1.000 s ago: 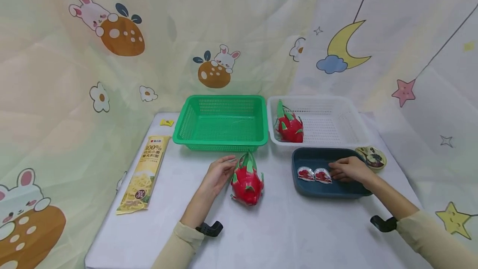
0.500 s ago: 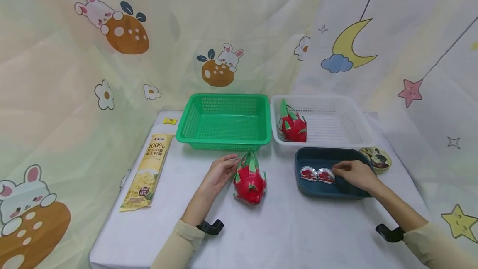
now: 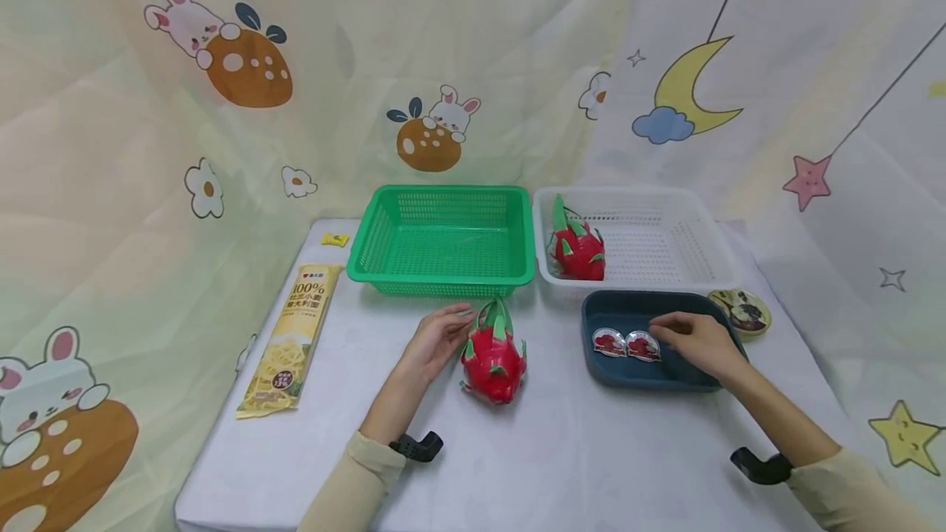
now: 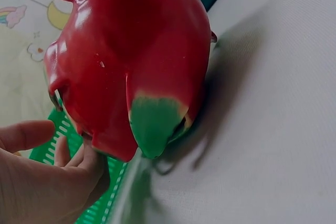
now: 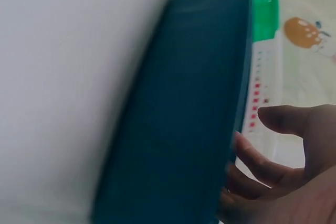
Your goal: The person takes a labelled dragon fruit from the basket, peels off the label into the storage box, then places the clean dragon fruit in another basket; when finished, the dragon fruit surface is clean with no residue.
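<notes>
A red toy dragon fruit (image 3: pixel 493 364) with green leaf tips stands on the white cloth in the middle. My left hand (image 3: pixel 438 341) is at its left side, fingertips right by the fruit; in the left wrist view the thumb (image 4: pixel 29 135) is away from the fruit's red skin. On the right lies a dark blue tray (image 3: pixel 606 378) with two dragon fruit badges (image 3: pixel 643 346) side by side in it. Over the tray's right half hovers my right hand (image 3: pixel 698 341), fingers loosely bent. The right wrist view shows a gap between thumb and fingers, just past the tray wall (image 5: pixel 178 108).
A green basket (image 3: pixel 443 277) and a white basket (image 3: pixel 709 257) stand along the back, the white one holding another dragon fruit (image 3: pixel 580 253). Noodles in a yellow pack (image 3: pixel 291 339) and a small yellow wrapped sweet (image 3: pixel 335 240) lie at left; a round lid-like tin (image 3: pixel 746 314) is beside the tray.
My right hand has shifted from low in the tray to the right badge, then lifted slightly off it. The left hand keeps its place by the dragon fruit.
</notes>
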Tool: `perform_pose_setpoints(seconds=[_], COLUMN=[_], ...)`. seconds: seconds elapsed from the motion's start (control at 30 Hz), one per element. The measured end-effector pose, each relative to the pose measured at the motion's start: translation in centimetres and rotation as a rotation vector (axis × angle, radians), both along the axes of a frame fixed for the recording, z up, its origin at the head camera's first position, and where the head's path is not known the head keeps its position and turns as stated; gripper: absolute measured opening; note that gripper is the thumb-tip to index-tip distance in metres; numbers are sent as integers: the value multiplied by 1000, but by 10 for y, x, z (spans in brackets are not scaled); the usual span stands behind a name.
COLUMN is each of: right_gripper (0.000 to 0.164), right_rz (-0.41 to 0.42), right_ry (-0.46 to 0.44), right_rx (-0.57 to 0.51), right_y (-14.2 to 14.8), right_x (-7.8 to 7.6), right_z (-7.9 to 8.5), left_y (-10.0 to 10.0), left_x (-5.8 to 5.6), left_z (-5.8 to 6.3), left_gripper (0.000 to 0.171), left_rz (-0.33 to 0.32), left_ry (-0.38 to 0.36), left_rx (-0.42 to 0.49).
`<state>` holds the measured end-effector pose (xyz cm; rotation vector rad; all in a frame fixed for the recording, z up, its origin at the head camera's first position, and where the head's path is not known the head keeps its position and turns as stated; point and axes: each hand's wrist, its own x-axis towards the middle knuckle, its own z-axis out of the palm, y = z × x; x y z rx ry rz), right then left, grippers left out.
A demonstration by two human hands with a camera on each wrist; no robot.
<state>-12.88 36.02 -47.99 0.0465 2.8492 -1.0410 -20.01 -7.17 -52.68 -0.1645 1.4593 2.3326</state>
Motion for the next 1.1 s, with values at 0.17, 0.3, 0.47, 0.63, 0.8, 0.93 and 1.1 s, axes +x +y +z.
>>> perform_pose_setpoints(seconds=[0.17,0.3,0.47,0.63,0.8,0.93,1.1], right_gripper=[48,48,45,42,41,41,47], right_rz=[-5,27,81,147,213,228,206], right_ry=[7,3,-23,-58,-108,-166,-229], right_rx=[-130,-257,-419,-550,-606,-626,-666], right_y=[-14,-29,-54,-89,-125,-146,-166], right_x=[-2,-6,-8,-14,-17,-17,-16], right_z=[12,19,23,21,15,6,-10], left_y=[0,-1,-1,-1,-2,-1,0], left_x=[0,0,1,2,4,4,4], left_z=[0,0,0,-1,-1,0,0], left_gripper=[49,48,48,47,48,45,44], left_rz=[5,9,3,6,6,7,6], left_ry=[-11,5,6,2,3,0,-3], left_rx=[9,1,-1,7,24,23,38])
